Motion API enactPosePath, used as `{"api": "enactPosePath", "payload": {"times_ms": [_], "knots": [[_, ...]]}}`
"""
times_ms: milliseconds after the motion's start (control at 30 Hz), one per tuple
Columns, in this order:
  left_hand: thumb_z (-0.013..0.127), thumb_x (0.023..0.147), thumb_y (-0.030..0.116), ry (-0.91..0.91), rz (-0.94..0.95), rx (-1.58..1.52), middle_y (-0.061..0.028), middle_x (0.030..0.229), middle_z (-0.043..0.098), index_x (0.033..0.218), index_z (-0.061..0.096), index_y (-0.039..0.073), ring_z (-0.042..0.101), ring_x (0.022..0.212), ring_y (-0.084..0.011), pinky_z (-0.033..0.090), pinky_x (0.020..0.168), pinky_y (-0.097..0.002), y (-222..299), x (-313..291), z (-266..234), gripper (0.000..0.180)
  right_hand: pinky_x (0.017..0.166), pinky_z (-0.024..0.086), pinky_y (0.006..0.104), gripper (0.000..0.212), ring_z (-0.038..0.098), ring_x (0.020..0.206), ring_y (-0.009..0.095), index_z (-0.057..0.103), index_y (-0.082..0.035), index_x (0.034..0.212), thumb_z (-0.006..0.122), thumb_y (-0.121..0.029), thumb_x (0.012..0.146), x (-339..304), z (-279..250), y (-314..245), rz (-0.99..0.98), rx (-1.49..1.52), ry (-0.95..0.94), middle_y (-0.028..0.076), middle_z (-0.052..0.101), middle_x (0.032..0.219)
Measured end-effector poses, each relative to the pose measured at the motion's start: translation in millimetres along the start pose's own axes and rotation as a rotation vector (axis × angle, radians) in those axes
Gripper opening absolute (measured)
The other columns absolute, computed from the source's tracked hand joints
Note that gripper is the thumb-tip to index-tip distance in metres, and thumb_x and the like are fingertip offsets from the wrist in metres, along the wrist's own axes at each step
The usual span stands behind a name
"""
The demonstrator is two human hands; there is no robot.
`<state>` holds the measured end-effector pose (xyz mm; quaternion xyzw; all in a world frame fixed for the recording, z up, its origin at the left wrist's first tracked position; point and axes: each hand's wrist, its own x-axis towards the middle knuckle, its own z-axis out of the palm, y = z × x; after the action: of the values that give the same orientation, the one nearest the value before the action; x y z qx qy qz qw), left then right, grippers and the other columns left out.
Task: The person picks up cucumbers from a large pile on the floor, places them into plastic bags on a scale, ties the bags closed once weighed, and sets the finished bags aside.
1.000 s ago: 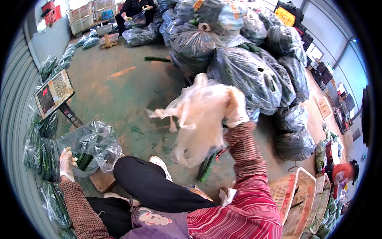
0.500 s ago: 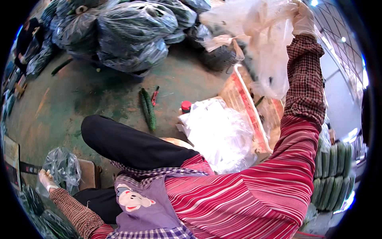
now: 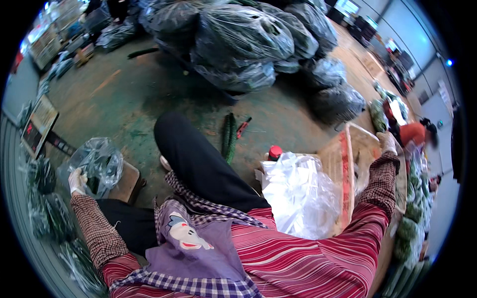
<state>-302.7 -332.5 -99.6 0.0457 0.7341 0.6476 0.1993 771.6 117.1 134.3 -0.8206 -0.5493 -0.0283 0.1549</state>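
My left hand [image 3: 78, 182], in a pale glove, grips the near left edge of a clear plastic bag [image 3: 102, 156]. Dark green produce shows in the bag, which rests on a scale platform [image 3: 126, 181]. My right hand [image 3: 386, 142], gloved too, is out at the far right corner of a beige crate with a red band [image 3: 346, 179], its fingers bent over the rim. White plastic bags [image 3: 300, 191] lie in a loose pile against the crate's left side.
Cucumbers [image 3: 229, 136] and a red-handled tool [image 3: 243, 127] lie on the floor beyond my knee. Large bags of cucumbers [image 3: 241, 44] are heaped ahead. A red-capped container [image 3: 275, 152] stands beside the white bags. The scale display [image 3: 39, 126] is at left; another person [image 3: 413, 133] is at far right.
My right hand has come down from high up to the crate rim, and the large clear plastic sheet it held up is gone from it. My left hand remains at the bag. The view has turned.
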Motion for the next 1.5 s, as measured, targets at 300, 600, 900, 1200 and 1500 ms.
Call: {"api": "enactPosePath", "payload": {"times_ms": [300, 600, 900, 1200, 1500], "knots": [[0.066, 0.077, 0.032, 0.528, 0.292, 0.227, -0.006, 0.084, 0.056, 0.097, 0.058, 0.0, 0.05, 0.073, -0.0152, 0.041, 0.067, -0.0288, 66.3, -106.7, -55.9, 0.039, 0.043, 0.036, 0.0248, 0.017, 0.049, 0.05, 0.012, 0.058, -0.007, 0.086, 0.057, -0.022, 0.078, -45.0, 49.4, -302.8, -0.499, 0.417, -0.591, 0.001, 0.054, 0.067], [0.055, 0.085, 0.011, 0.302, 0.581, 0.105, -0.0119, 0.118, 0.053, 0.119, 0.05, 0.0, 0.049, 0.109, -0.0198, 0.036, 0.096, -0.0294, 175.7, -160.6, 68.0, 0.036, 0.065, 0.048, 0.0269, 0.025, 0.061, 0.078, 0.018, 0.059, -0.003, 0.101, 0.055, -0.02, 0.083, -133.2, 89.0, -558.7, -0.934, 0.678, -0.938, 0.007, 0.063, 0.082], [0.061, 0.076, 0.003, -0.291, 0.698, 0.666, -0.014, 0.104, 0.057, 0.115, 0.053, 0.001, 0.058, 0.084, -0.021, 0.045, 0.076, -0.032, 156.5, -109.4, 228.9, 0.04, 0.092, 0.041, 0.0362, 0.041, 0.053, 0.107, 0.032, 0.057, -0.007, 0.112, 0.053, -0.03, 0.078, -289.0, 330.9, -778.0, -1.536, -0.102, -0.974, 0.018, 0.057, 0.112], [0.057, 0.08, 0.002, -0.652, 0.413, 1.116, -0.0163, 0.106, 0.059, 0.125, 0.049, 0.003, 0.052, 0.062, -0.0222, 0.045, 0.062, -0.0325, 170.6, 13.3, 231.0, 0.046, 0.093, 0.04, 0.0431, 0.052, 0.044, 0.11, 0.04, 0.039, 0.002, 0.115, 0.06, -0.02, 0.072, -242.5, 623.1, -918.5, -1.19, 0.055, -0.312, 0.025, 0.04, 0.117], [0.05, 0.079, -0.006, -0.511, 0.067, 1.268, -0.0103, 0.083, 0.056, 0.125, 0.05, 0.004, 0.053, 0.07, -0.0202, 0.043, 0.065, -0.0304, 159.1, 62.6, 238.5, 0.047, 0.09, 0.045, 0.0396, 0.053, 0.051, 0.109, 0.034, 0.048, 0.002, 0.115, 0.065, -0.027, 0.074, -213.9, 648.0, -971.7, -0.651, -0.134, -0.543, 0.021, 0.051, 0.117]]}}
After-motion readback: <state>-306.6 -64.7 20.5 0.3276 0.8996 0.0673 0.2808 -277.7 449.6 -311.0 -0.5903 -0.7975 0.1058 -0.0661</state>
